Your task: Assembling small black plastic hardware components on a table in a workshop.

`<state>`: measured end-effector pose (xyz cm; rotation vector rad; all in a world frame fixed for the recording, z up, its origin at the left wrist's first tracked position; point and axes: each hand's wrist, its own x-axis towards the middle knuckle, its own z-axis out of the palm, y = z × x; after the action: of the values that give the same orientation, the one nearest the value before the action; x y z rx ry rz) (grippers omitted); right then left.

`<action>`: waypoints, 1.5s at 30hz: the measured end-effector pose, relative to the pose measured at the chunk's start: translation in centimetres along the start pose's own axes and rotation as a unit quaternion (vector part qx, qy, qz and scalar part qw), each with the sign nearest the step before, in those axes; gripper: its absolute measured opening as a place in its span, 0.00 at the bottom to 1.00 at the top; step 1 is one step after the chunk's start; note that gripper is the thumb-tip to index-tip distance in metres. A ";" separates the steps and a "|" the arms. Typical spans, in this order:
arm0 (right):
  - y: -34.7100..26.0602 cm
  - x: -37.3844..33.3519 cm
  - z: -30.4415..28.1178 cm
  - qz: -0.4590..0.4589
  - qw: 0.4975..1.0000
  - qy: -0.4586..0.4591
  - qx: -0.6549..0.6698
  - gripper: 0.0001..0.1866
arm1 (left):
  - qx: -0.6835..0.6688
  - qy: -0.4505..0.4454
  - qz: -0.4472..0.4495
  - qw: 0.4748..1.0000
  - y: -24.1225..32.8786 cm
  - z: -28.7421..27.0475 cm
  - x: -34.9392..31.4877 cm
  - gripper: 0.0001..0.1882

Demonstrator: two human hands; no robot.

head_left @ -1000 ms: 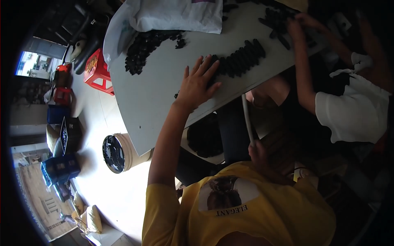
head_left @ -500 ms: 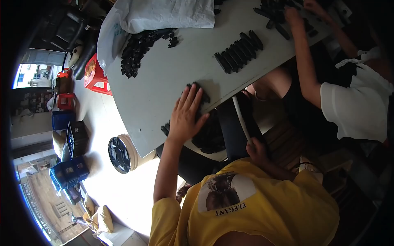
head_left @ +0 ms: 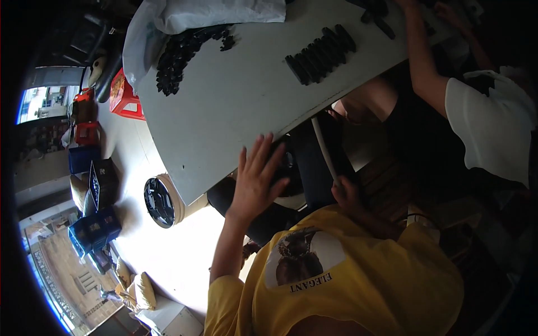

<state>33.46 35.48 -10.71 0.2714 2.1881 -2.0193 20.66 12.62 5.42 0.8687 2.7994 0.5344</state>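
My left hand (head_left: 255, 179) hovers at the near edge of the grey table (head_left: 224, 106), its fingers spread and holding nothing I can see. Below that edge, partly behind this hand, is a round container (head_left: 294, 203) with dark contents in shadow. My right hand (head_left: 348, 195), low by my lap, is closed around the lower end of a pale rod (head_left: 325, 147) that runs up to the table's edge. Farther back on the table lie a row of long black plastic pieces (head_left: 320, 56) and a curved heap of small black parts (head_left: 178, 61).
A white sack (head_left: 218, 14) lies at the table's far side. A co-worker in a white top (head_left: 487, 123) reaches over more black pieces (head_left: 383, 25) at the right. On the floor at left stand a bucket of black parts (head_left: 162, 203), a red stool (head_left: 124, 98) and blue crates (head_left: 95, 231).
My left hand has drawn back from the tabletop to its near edge. The black pieces that lay under and beside it are gone from the tabletop. My right hand keeps its hold.
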 end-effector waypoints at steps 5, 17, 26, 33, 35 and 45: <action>-0.8 0.4 0.2 -0.002 1.000 -0.015 -0.015 0.09 | 0.079 0.091 0.129 0.984 0.0 -1.0 11.6 0.33; 0.0 1.4 -0.6 0.066 0.997 -0.016 0.043 0.05 | 0.121 0.040 0.144 0.981 1.3 2.1 26.4 0.26; 0.3 1.4 -0.8 0.041 0.999 -0.026 0.007 0.05 | 0.152 0.127 0.096 0.975 -5.8 1.2 12.7 0.25; 0.3 0.6 -0.6 0.095 0.994 -0.026 0.053 0.05 | 0.157 0.105 0.046 0.981 -7.2 -1.0 7.4 0.26; -0.4 -0.1 -0.8 0.066 0.997 -0.024 0.033 0.04 | 0.120 0.128 0.018 0.984 -6.8 -1.9 6.3 0.30; -9.6 0.6 -1.4 -0.069 0.987 -0.084 -0.116 0.13 | 0.084 0.140 -0.081 0.983 -8.8 -1.0 3.4 0.37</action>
<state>30.60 36.16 -1.42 -0.0764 2.3601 -1.7526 13.14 7.52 2.81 0.6259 3.1751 0.4289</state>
